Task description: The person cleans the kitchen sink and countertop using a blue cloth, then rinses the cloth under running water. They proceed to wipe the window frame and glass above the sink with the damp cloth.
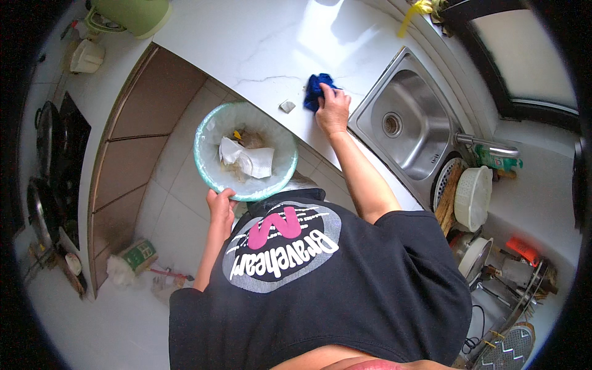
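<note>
My left hand (pixel 221 208) grips the near rim of a round trash bin (pixel 200 157) with a pale liner. The bin is held against the counter's front edge, and crumpled white paper (pixel 252 159) and brownish scraps lie inside it. On the white marbled countertop (pixel 259 51), my right hand (pixel 334 111) holds a bunched dark blue cloth (pixel 319 90) down against the surface. A small greyish-white scrap (pixel 287 107) rests on the counter between the cloth and the edge above the bin, with a few crumbs by the cloth.
A stainless steel sink (pixel 416 115) with a faucet (pixel 488 145) is right of my right hand. Beyond it stand a white plastic basket (pixel 474 199) and a utensil rack. A light green container (pixel 134 16) sits at the far left corner; brown cabinet doors (pixel 138 111) run below.
</note>
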`<state>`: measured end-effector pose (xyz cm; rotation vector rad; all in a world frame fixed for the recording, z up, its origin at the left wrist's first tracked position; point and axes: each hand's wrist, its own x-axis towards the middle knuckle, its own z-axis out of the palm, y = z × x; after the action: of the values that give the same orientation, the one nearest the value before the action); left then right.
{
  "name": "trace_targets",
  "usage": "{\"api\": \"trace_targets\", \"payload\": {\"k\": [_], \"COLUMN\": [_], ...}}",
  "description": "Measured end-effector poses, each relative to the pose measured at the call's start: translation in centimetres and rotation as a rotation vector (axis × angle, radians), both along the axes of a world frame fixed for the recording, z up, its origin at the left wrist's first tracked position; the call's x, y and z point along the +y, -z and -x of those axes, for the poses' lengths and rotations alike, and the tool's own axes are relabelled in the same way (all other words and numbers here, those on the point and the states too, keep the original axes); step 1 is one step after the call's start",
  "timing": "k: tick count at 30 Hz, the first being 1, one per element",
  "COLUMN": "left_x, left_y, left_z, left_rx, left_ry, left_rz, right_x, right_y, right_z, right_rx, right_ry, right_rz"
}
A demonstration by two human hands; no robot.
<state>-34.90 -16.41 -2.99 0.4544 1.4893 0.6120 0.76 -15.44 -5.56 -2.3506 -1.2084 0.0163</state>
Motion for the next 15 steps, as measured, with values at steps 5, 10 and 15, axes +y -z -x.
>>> {"api": "trace_targets", "payload": {"k": [5,10,15], "left_x": [0.2,0.3,0.3], "left_y": [-0.1,0.6,0.7], "left_z": [0.0,0.4,0.8], "left_rx": [-0.017,-0.029,-0.015], "left_ry": [0.037,0.072,0.071], "left_rz": [-0.025,-0.007,-0.023], "right_x": [-1.2,-3.3,-2.0], "right_y": [-0.2,0.1,-1.4], "right_z": [-5.3,-6.0,4.1], "right_rx": [0.038,-0.28,-0.014], "right_ry": [-0.027,-0.115,-0.325], "right_rz": [-0.213,0.094,-0.218]}}
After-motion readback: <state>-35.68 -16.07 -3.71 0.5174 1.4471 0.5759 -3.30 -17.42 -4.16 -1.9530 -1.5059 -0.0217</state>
